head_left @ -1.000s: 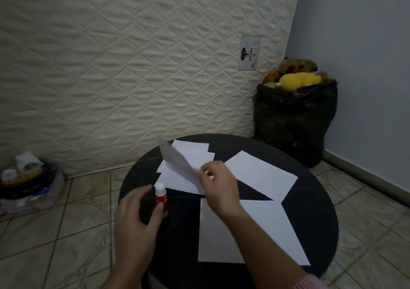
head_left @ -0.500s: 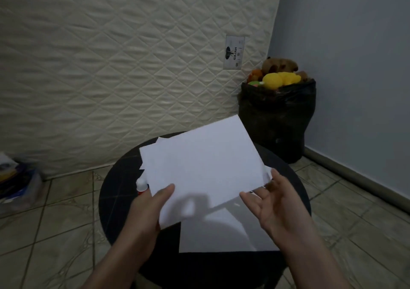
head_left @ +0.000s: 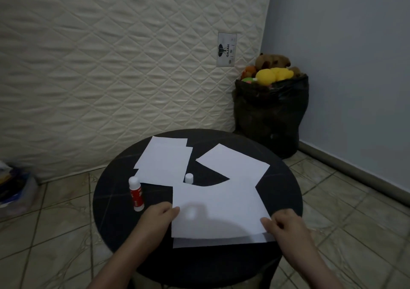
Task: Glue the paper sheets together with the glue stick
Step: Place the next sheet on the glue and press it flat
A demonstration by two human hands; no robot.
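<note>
Left hand: the left hand [head_left: 158,218] rested at the left edge of the top sheet [head_left: 218,208], fingers curled at that edge — I could not tell if it pinched the paper or only touched it.
Right hand: the right hand [head_left: 286,226] was at the right corner of the same sheet, fingers bent, thumb tip touching the paper — a real grip did not show.
Top sheet: it lay on a bottom sheet [head_left: 221,242], whose near edge peeked out.
Glue stick: the red glue stick [head_left: 136,194] stood upright on the black round table [head_left: 106,200], just left of the sheets, near the left hand but apart from it.
Cap: a small white cap [head_left: 189,178] stood behind the top sheet.
More paper: a pile of sheets [head_left: 164,160] lay at the far left, one sheet [head_left: 235,164] at the far right.
Far back: a black bag of toys [head_left: 269,113] sat in the corner.
</note>
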